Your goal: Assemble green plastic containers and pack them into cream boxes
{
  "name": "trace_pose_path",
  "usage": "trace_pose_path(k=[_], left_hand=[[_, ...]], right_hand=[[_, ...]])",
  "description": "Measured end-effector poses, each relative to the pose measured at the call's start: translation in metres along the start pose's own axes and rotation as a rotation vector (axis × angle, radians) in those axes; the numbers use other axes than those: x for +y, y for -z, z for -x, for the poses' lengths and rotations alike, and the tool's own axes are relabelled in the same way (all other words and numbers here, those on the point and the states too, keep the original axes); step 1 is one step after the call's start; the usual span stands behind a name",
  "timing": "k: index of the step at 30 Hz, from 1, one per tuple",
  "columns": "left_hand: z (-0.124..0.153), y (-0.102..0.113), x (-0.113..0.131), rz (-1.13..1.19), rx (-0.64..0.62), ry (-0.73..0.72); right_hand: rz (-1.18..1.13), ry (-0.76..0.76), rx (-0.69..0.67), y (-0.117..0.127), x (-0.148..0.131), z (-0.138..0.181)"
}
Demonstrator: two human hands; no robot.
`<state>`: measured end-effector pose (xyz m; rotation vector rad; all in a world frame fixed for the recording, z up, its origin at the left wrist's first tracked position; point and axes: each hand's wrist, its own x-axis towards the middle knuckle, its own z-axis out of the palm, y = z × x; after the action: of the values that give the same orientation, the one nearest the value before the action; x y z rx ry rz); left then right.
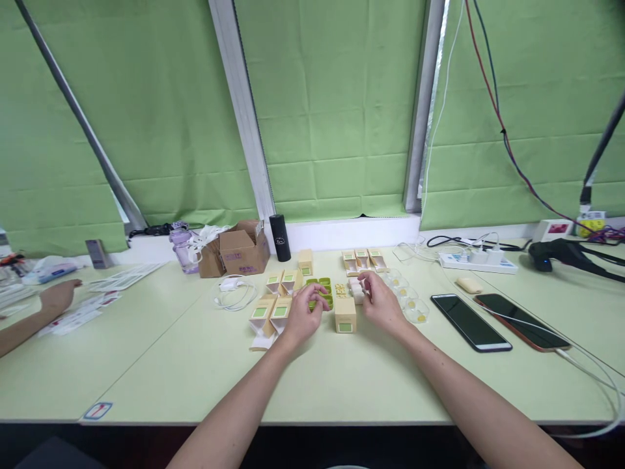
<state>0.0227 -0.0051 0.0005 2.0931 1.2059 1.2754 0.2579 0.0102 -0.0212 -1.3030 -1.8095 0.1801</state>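
Note:
My left hand [306, 314] is over the green moulded tray [326, 284], its fingers bent and spread, with nothing visible between them. My right hand [381, 305] is closed in a pinch beside several small white blocks [357, 290]. Whatever its fingertips hold is too small or hidden to make out. Between the hands, a closed kraft-coloured box [346, 316] with a green label stands upright. Just behind it lie small yellow pieces [340, 290]. Left of my left hand stand several open boxes [262, 314]. A clear plastic tray [416, 311] with round yellow-centred cups lies beyond my right hand.
Three open boxes [363, 260] stand at the back. Phones [471, 322] lie on the right, near a power strip [477, 262]. A cardboard carton [244, 249] and black cylinder [280, 238] stand back left. Another person's hand [59, 296] rests by papers at far left.

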Motion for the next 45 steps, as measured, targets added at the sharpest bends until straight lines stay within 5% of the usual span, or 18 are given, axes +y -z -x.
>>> trace_pose_path(k=[5, 18, 23, 27, 34, 45], left_hand=[[0.002, 0.001, 0.008, -0.224, 0.005, -0.062], [-0.012, -0.011, 0.040, -0.439, -0.402, -0.229], [-0.044, 0.000, 0.048, -0.407, -0.470, -0.252], [-0.093, 0.019, 0.049, -0.551, -0.381, -0.230], [-0.163, 0.017, 0.020, -0.842, -0.310, -0.129], [-0.184, -0.025, -0.039, -0.956, -0.361, -0.043]], right_hand=[[0.096, -0.059, 0.008, 0.005, -0.005, 0.001], [0.106, -0.043, 0.022, 0.003, -0.012, 0.005], [0.106, -0.042, 0.042, 0.006, -0.014, 0.004], [0.092, -0.034, 0.095, 0.006, -0.016, 0.004], [0.092, 0.032, 0.080, -0.002, -0.017, 0.007], [0.094, 0.054, -0.015, -0.009, -0.019, 0.010]])
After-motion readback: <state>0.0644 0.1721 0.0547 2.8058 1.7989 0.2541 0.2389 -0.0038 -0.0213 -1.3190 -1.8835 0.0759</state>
